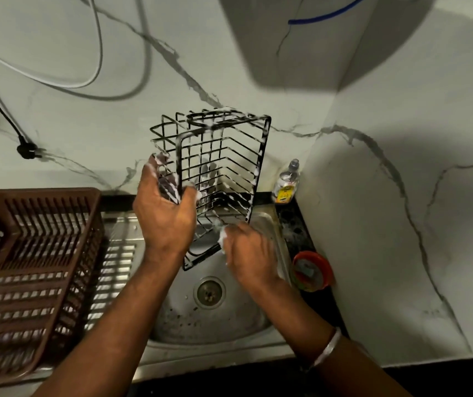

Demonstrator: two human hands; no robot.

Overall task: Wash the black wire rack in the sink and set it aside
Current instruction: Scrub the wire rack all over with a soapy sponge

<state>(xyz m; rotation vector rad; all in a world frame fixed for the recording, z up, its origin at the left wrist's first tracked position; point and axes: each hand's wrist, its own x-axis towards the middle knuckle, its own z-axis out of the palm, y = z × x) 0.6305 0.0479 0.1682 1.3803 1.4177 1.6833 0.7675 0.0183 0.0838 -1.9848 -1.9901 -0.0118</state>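
Head view
Rack: the black wire rack is held up on end above the sink, tilted, its top near the marble wall and its lower corner hanging over the basin; white suds streak many of its wires.
Left hand: the left hand grips the rack's left side, fingers curled through the wires and thumb pressed on a front bar; foam clings to the fingertips.
Right hand: the right hand is closed around a small white, sudsy scrubber pressed to the rack's bottom wires; motion blur hides the finger detail.
Bangle: a pale bangle sits on the right wrist.
Sink: steel basin below the rack, with the drain under the rack's lower corner and dark specks scattered on the basin floor.
Drainboard: the ribbed steel drainboard lies left of the sink.
Basket: a brown plastic basket stands on the drainboard, well left of the sink.
Bottle: a small clear bottle with a yellow label stands at the sink's back right corner, by the wall.
Tub: a red tub sits just right of the sink on the dark counter.
Cables: a black plug and white cables hang on the wall up and left of the sink.
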